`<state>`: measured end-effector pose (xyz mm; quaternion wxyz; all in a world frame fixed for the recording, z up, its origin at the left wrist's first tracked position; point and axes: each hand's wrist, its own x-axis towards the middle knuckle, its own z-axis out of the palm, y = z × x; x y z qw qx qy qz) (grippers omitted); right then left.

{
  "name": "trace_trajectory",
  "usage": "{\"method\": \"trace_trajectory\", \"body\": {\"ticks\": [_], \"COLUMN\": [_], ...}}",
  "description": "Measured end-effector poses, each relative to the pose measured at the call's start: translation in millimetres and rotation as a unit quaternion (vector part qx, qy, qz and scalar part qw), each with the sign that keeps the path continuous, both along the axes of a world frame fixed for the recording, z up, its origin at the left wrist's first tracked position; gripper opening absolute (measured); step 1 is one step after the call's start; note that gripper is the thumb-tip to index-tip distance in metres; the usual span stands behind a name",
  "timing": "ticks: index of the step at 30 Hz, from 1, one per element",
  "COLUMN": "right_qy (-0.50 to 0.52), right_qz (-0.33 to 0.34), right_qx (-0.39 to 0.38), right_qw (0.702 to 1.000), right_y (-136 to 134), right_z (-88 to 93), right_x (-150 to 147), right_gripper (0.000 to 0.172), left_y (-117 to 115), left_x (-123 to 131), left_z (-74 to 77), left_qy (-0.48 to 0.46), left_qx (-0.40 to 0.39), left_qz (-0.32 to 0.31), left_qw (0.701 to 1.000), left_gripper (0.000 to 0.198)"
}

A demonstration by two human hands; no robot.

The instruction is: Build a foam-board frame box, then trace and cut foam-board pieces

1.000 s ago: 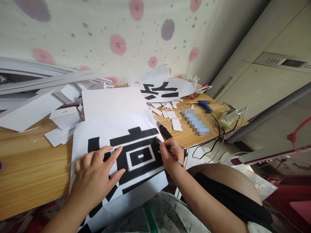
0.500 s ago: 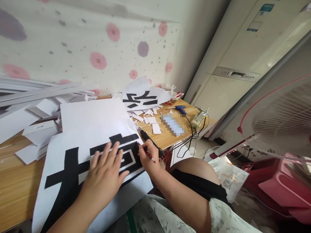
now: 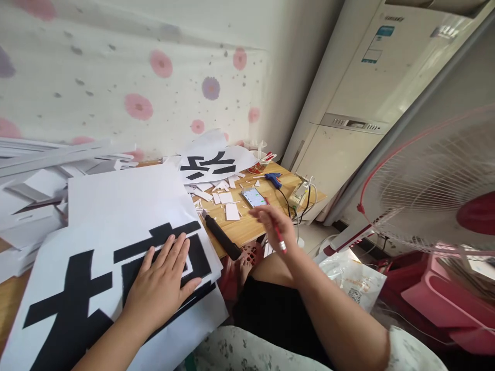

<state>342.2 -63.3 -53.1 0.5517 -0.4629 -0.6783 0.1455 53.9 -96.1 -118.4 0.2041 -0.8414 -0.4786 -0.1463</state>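
Observation:
My left hand (image 3: 162,281) lies flat, fingers stretched, on a white paper sheet (image 3: 42,257) bearing a large black cut-out character (image 3: 73,293). In my right hand (image 3: 276,226) is a red pencil (image 3: 278,234), its pale end pointing down toward me. That hand hovers off the table's front edge, close to a phone (image 3: 253,198) with a lit screen. Between the paper and the right hand, a black-handled cutter (image 3: 222,237) rests at the table edge. Underneath the sheet is a blank white board (image 3: 124,190).
White strips and offcuts (image 3: 34,190) are heaped at the left. Small scraps (image 3: 232,211), another lettered sheet (image 3: 209,162), a blue glue gun (image 3: 274,179) and a power strip (image 3: 300,193) with cables share the wooden table (image 3: 251,232). A fan (image 3: 421,180) stands at right.
My right hand has lifted off the paper and moved right toward the phone, keeping the pencil. My left hand stays flat on the sheet. The view has shifted slightly right.

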Motion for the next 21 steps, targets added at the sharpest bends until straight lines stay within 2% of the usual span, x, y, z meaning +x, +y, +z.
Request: {"method": "trace_trajectory", "body": {"ticks": [2, 4, 6, 8, 11, 16, 21], "right_qy": [-0.120, -0.153, -0.177, -0.203, -0.272, -0.366, -0.394], "right_qz": [-0.099, -0.114, -0.101, -0.088, -0.090, -0.114, -0.111], "right_qx": [-0.007, -0.014, -0.019, -0.020, -0.005, -0.005, -0.013], "right_qw": [0.988, 0.981, 0.979, 0.975, 0.958, 0.924, 0.912], "right_y": [9, 14, 15, 15, 17, 18, 17], "right_z": [-5.1, -19.3, -36.3, -50.0, -59.7, -59.0, -53.1], "right_x": [48, 81, 96, 100, 98, 99, 96], "right_gripper": [0.027, 0.023, 0.019, 0.016, 0.014, 0.017, 0.020], "left_y": [0, 0, 0, 0, 0, 1, 0], "left_x": [0, 0, 0, 0, 1, 2, 1], "left_z": [-0.7, -0.3, 0.7, 1.7, 2.7, 3.1, 3.1], "left_qy": [-0.002, -0.007, -0.010, -0.008, -0.003, 0.000, -0.006], "left_qx": [0.018, 0.030, 0.032, 0.027, 0.023, 0.019, 0.015], "left_qz": [-0.013, -0.025, -0.031, -0.030, -0.026, -0.024, -0.022], "left_qw": [1.000, 0.999, 0.999, 0.999, 0.999, 1.000, 1.000], "left_gripper": [0.079, 0.080, 0.082, 0.084, 0.085, 0.086, 0.083]}}
